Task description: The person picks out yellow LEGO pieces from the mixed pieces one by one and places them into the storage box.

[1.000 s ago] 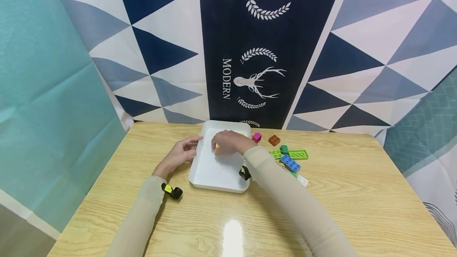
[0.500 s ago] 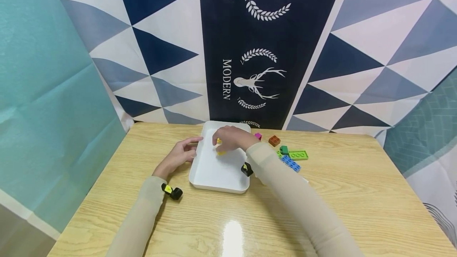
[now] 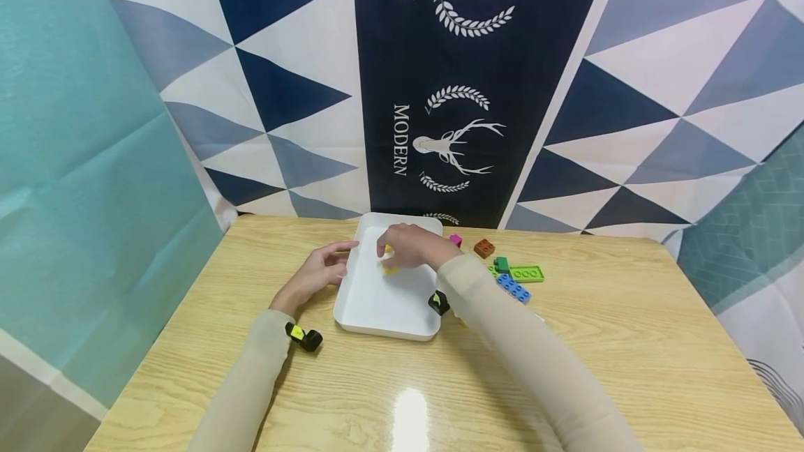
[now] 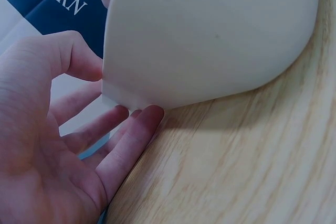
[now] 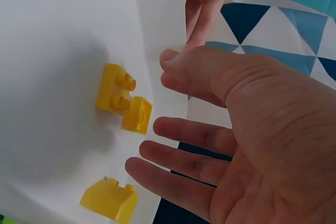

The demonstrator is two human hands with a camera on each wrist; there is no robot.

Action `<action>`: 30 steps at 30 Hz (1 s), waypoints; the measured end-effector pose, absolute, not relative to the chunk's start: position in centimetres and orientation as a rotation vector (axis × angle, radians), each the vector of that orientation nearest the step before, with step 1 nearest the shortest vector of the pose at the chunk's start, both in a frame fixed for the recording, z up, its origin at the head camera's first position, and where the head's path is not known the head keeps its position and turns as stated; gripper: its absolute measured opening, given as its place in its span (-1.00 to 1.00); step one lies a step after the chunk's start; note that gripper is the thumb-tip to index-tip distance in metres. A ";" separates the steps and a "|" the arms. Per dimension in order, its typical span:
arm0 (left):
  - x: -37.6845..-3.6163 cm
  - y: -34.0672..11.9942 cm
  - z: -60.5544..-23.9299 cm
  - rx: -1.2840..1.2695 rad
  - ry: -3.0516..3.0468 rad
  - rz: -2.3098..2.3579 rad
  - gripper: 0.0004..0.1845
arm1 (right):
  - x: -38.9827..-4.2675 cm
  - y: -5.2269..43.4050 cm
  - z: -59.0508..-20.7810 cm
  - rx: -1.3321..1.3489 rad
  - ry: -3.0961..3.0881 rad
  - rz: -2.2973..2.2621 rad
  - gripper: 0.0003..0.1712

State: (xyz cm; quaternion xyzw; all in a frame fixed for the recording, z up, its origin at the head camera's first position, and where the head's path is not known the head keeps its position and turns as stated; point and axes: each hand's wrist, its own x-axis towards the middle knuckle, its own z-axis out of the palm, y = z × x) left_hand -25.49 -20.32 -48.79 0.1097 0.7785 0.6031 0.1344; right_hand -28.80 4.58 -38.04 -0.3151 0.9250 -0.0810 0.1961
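Yellow bricks (image 5: 124,97) lie loose inside the white tray (image 3: 377,298), with a third yellow piece (image 5: 109,198) apart from them near the tray's far end. Just above them hovers the right hand (image 3: 407,245), fingers relaxed and spread, grasping nothing. The left hand (image 3: 317,272) rests against the tray's left wall, its straight fingers touching the outside. Pale wood counter (image 3: 603,340) carries the tray, and more bricks, blue (image 3: 512,288), green (image 3: 526,273) and brown (image 3: 483,247), lie to the tray's right.
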 end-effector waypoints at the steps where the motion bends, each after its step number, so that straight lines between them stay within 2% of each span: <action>1: -25.5 -20.3 -48.8 0.318 2.256 1.749 -0.24 | -28.7 4.7 -38.1 -0.891 2.596 -0.226 -0.67; 17: -25.3 -20.2 -48.6 0.291 2.279 1.727 -0.24 | -27.7 5.8 -39.0 -0.935 2.651 -0.247 -0.70; 18: -25.3 -20.2 -48.6 0.288 2.282 1.723 -0.24 | -28.5 6.2 -40.2 -0.961 2.656 -0.252 -0.68; 30: -25.4 -20.2 -48.7 0.287 2.291 1.719 -0.22 | -27.1 6.9 -38.6 -0.956 2.709 -0.237 -0.68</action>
